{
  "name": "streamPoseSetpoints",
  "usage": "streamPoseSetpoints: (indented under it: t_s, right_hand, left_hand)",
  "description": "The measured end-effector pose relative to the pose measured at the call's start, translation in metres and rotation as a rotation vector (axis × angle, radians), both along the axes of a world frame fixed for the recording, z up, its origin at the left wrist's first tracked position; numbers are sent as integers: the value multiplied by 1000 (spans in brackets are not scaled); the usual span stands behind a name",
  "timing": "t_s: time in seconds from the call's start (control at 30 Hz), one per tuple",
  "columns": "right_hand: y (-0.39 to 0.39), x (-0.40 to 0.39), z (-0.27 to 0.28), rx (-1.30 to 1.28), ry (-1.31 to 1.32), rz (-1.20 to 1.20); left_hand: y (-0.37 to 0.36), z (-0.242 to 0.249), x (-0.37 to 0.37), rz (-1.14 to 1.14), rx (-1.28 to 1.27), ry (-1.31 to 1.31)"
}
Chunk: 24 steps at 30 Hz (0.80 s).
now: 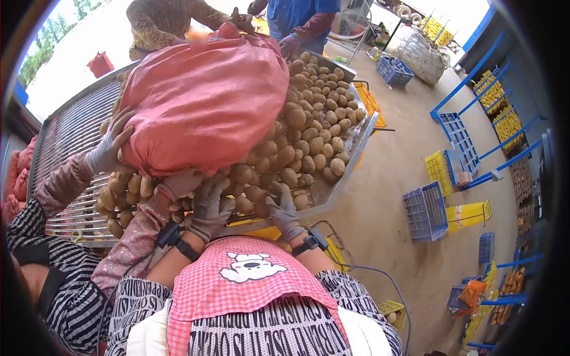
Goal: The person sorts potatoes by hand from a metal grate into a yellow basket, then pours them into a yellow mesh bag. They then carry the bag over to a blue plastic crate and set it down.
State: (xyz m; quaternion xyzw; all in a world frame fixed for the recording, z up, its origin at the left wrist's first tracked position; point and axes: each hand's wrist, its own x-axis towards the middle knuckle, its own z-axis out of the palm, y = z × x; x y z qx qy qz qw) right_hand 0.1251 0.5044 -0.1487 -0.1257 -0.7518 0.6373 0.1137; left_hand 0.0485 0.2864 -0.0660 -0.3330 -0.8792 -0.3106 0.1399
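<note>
Potatoes: brown and rounded, some dusty with soil, of mixed sizes; the potatoes [320,142] lie heaped on the table, thickest at its middle and right, with more under the sack's near edge.
Sack: the pinkish-red sack [205,101] is bulky and creased, lying across the heap.
Left hand: in a grey glove, the left hand [209,206] reaches among the potatoes at the near edge, just beside the sack; whether it pinches one cannot be told.
Right hand: also gloved, the right hand [286,215] rests against potatoes, thumb and fingers spread apart.
Co-worker: at the left, a person in stripes has one gloved hand [113,142] on the sack's side and the other [181,183] at its lower edge.
Far side: two more people stand beyond the sack.
Table: the metal table [353,160] has slatted bars [74,148] on its left.
Room: a tan floor [380,261] holds a blue crate [425,212], a yellow crate [438,172] and a blue cart [461,142]; a fan [350,25] stands behind.
Edges: a raised metal rim bounds the heap at right.
Moving room: floor stretches between that rim and the cart; leftward, the co-worker's arms crowd the left hand closely.
</note>
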Motion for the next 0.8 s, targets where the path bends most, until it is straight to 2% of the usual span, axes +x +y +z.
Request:
streamPoseSetpoints:
  t_s: [0.2,0.27,0.3,0.33,0.4,0.43,0.5,0.6,0.67,0.7,0.73,0.8]
  right_hand:
    - [22,-3,0,-92,21,-196]
    - [37,-2,-12,-213,-59,-270]
    - [32,5,36,-365,-130,-277]
    - [34,4,27,-365,-127,-273]
    - [39,1,1,-116,11,-298]
    - [41,-2,-7,-114,12,-300]
    - [41,-3,-11,191,23,-294]
    - [39,-8,-7,176,-88,-285]
    - [37,-9,-13,-25,-69,-291]
    - [37,-10,-7,46,-81,-278]
    - [35,-9,2,118,-92,-267]
    - [29,-9,8,165,-84,-285]
  left_hand:
    - [1,12,-9,12,-31,-4]
    - [0,3,-6,40,-81,-20]
    - [-2,2,-5,41,-97,-43]
    - [-3,4,-3,44,-97,-39]
    - [-1,11,1,-56,-228,-135]
    - [0,12,3,-59,-226,-135]
    - [3,11,7,-43,-217,-130]
    - [4,8,1,-78,-131,-171]
    - [5,2,2,-62,-140,-123]
    - [5,-2,0,-77,-161,-81]
    - [4,-11,-5,2,-146,-64]
    - [5,-27,-10,-63,-37,-164]
